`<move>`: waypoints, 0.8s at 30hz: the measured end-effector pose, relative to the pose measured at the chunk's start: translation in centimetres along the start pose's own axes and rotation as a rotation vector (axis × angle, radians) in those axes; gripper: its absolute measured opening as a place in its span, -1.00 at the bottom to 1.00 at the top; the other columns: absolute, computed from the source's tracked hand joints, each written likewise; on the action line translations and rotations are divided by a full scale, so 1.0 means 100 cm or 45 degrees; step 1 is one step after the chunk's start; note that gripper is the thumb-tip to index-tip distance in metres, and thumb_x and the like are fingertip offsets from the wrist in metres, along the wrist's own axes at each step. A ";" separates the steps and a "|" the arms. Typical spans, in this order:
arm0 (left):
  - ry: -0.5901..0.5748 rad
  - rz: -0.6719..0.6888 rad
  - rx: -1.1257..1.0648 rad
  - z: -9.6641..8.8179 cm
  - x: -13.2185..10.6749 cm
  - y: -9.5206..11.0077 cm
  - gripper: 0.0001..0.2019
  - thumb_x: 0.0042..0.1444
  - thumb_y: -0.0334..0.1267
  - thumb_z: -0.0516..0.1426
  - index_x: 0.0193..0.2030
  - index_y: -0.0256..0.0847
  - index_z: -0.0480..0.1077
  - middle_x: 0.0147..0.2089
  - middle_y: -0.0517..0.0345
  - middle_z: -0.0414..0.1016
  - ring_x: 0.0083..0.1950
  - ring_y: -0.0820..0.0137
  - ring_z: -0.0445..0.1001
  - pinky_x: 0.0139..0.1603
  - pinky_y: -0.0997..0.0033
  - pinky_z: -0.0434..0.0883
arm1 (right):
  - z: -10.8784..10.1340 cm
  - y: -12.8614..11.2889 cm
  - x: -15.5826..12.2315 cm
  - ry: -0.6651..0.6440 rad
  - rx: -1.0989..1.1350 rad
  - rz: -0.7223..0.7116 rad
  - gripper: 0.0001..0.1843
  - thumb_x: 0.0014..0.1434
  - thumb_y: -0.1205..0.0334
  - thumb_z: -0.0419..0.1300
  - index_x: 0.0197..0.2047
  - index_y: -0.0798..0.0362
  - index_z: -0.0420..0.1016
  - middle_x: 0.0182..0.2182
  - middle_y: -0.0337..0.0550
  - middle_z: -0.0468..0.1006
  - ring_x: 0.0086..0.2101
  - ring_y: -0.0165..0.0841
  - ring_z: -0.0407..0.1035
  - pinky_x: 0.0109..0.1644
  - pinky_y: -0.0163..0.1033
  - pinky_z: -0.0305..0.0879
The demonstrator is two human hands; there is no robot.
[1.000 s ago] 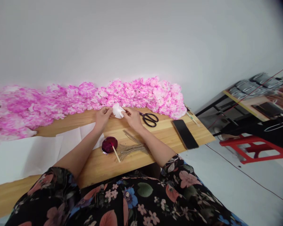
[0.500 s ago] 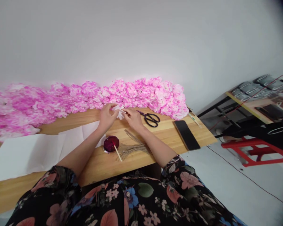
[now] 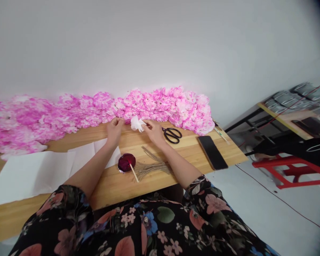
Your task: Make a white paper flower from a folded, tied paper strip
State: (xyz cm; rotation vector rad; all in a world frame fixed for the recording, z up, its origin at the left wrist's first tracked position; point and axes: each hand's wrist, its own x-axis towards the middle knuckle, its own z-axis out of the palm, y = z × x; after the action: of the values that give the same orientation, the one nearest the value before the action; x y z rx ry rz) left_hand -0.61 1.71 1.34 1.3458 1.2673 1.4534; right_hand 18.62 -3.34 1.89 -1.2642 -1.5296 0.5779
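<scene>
Pink-&-white artificial flowers (image 3: 96,108) were heaped along the surface's (image 3: 160,179) back edge, L end to nr the back R corner. White sheets (image 3: 40,174) lay twd the front L, partly under the L forearm. L hand (image 3: 114,131): fingertips together, couldn't tell if anything was pinched. Dish of dark red liquid (image 3: 126,159) sat nr the front edge w/ a stick (image 3: 134,173) in it. White artificial flower (image 3: 136,123) was nr the back edge, just off the L hand, clamped btwn R hand's (image 3: 154,132) thumb & fingers. Thin stems (image 3: 153,169) lay nr front edge, scissors (image 3: 172,135) just beyond R hand, phone (image 3: 212,153) by R edge.
</scene>
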 end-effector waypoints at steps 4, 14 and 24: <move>-0.099 0.152 0.037 0.003 -0.012 0.015 -0.63 0.19 0.05 0.13 -0.50 -0.16 0.35 -0.46 0.18 0.42 -0.34 0.37 0.38 -0.20 0.37 0.35 | 0.001 0.001 0.002 0.062 0.115 0.062 -0.72 0.21 0.18 0.23 -0.06 0.04 0.67 -0.08 -0.12 0.71 -0.15 -0.27 0.55 -0.02 -0.19 0.43; -0.422 0.204 0.280 0.012 -0.021 0.011 -0.73 0.06 0.01 0.19 -0.43 -0.14 0.41 -0.51 0.27 0.37 -0.45 0.40 0.28 -0.36 0.40 0.20 | 0.004 -0.001 -0.001 0.049 0.068 -0.013 -0.72 0.22 0.17 0.23 -0.05 0.01 0.68 -0.09 -0.11 0.70 -0.15 -0.29 0.53 -0.05 -0.21 0.44; -0.247 0.139 0.168 0.008 -0.009 0.001 -0.76 0.10 -0.04 0.15 -0.40 -0.16 0.43 -0.42 0.19 0.45 -0.34 0.37 0.38 -0.25 0.39 0.29 | 0.003 0.013 0.007 0.067 0.530 0.307 -0.60 0.09 0.00 0.31 -0.07 0.06 0.65 -0.23 -0.17 0.67 -0.36 -0.38 0.44 -0.28 -0.28 0.42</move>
State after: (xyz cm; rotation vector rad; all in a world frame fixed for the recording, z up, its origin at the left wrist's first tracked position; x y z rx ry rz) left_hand 0.36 0.98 1.17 1.6251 1.1961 1.2937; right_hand 18.95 -2.17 1.02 -1.1318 -1.1428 0.9569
